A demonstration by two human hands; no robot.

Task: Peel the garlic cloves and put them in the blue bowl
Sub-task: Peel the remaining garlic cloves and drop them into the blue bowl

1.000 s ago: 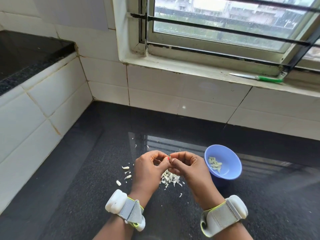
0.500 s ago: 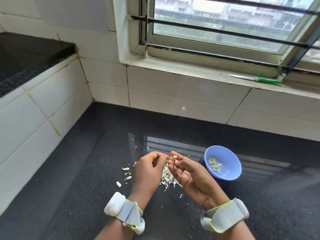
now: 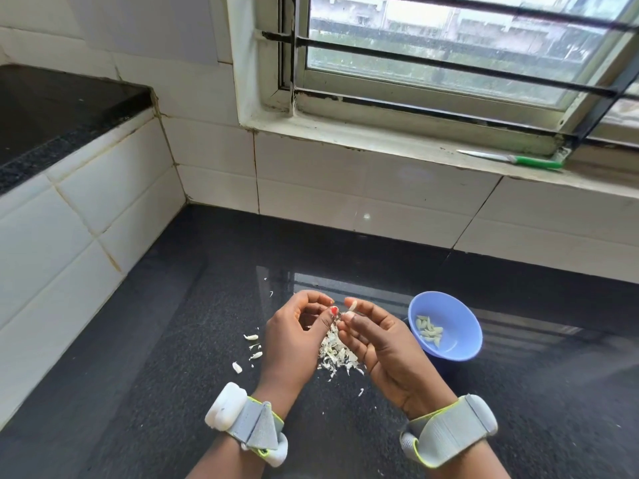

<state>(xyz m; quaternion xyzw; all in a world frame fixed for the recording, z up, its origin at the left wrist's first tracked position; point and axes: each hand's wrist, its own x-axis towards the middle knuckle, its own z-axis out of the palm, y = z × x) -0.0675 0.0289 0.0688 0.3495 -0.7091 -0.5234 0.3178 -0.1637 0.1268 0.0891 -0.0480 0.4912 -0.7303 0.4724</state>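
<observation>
One garlic clove (image 3: 352,306) sits pinched in the right hand (image 3: 382,344); left hand (image 3: 297,335), fingers curled, picks skin; next, blue bowl (image 3: 463,326) rightward.

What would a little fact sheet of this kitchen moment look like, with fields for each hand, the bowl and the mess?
left hand: fingers curled, thumb and fingertips meeting beside the clove; whether they pinch skin cannot be told
right hand: palm up, fingers pinching a garlic clove at the tips
blue bowl: on the black counter, to the right of the hands, holding several peeled cloves
peel scraps: heaped on the counter under the hands
loose bits: scattered left of the left hand
knife: green handle, lying on the window sill
</observation>
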